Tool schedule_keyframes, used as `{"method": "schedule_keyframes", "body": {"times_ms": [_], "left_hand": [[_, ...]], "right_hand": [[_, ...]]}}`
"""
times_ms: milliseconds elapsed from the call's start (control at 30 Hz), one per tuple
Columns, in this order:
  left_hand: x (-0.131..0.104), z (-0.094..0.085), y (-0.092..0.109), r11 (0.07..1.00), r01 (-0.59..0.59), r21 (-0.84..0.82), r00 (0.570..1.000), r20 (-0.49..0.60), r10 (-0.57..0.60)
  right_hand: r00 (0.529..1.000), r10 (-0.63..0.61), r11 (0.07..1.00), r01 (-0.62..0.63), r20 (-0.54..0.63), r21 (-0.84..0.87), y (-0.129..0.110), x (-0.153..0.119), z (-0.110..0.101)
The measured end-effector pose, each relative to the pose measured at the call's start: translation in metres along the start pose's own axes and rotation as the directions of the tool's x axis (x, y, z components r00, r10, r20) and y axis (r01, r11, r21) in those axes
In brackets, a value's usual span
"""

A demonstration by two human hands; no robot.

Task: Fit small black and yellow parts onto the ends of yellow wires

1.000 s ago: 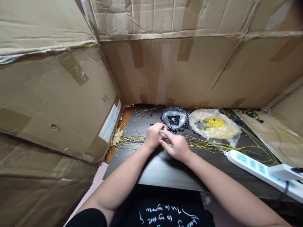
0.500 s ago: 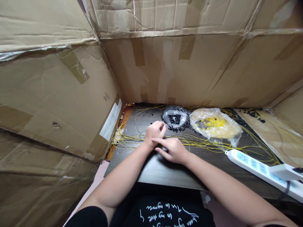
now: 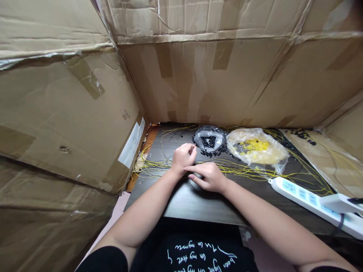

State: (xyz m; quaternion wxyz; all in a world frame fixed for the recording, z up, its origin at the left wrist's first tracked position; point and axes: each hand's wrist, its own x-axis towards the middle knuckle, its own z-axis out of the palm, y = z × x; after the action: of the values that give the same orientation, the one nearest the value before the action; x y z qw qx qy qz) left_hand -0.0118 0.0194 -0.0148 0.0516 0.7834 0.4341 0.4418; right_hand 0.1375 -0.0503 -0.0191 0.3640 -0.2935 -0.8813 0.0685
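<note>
My left hand (image 3: 183, 158) is closed over the bundle of yellow and black wires (image 3: 241, 170), fingers curled in a pinch; what it grips is too small to make out. Close beside it, my right hand (image 3: 208, 176) has its index finger stretched to the left hand's wrist, with the thumb apart below. A clear bag of small black parts (image 3: 209, 141) lies behind my hands, loose black pieces around its front. To its right sits an open plastic bag (image 3: 276, 155) with small yellow parts (image 3: 255, 145).
A white power strip (image 3: 303, 194) with a plug lies at the right. Cardboard walls (image 3: 187, 87) enclose the dark table (image 3: 204, 206) at the back and sides. More black pieces (image 3: 303, 136) and wires lie on cardboard at the far right.
The view has shifted slightly. My left hand's thumb and fingers have moved a little; my right hand stays beside it with its thumb still apart.
</note>
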Motion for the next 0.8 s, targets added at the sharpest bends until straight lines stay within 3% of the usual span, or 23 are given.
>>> {"method": "schedule_keyframes", "body": {"times_ms": [167, 367, 567, 800], "left_hand": [[-0.001, 0.000, 0.003, 0.996, -0.031, -0.089, 0.999, 0.012, 0.032], [0.000, -0.003, 0.007, 0.989, -0.050, -0.137, 0.997, 0.047, 0.057], [0.000, -0.012, 0.015, 0.977, -0.130, -0.170, 0.981, 0.120, 0.152], [-0.002, -0.011, 0.013, 0.977, -0.174, -0.123, 0.971, 0.144, 0.191]], "right_hand": [[0.998, 0.049, 0.998, -0.051, -0.047, -0.032, 0.003, 0.000, -0.001], [0.996, 0.025, 0.999, -0.022, -0.088, 0.043, 0.001, -0.001, -0.002], [0.905, 0.266, 0.935, -0.326, -0.331, -0.138, 0.026, -0.005, -0.013], [0.913, 0.258, 0.925, -0.328, -0.316, -0.194, 0.043, -0.007, -0.016]]}}
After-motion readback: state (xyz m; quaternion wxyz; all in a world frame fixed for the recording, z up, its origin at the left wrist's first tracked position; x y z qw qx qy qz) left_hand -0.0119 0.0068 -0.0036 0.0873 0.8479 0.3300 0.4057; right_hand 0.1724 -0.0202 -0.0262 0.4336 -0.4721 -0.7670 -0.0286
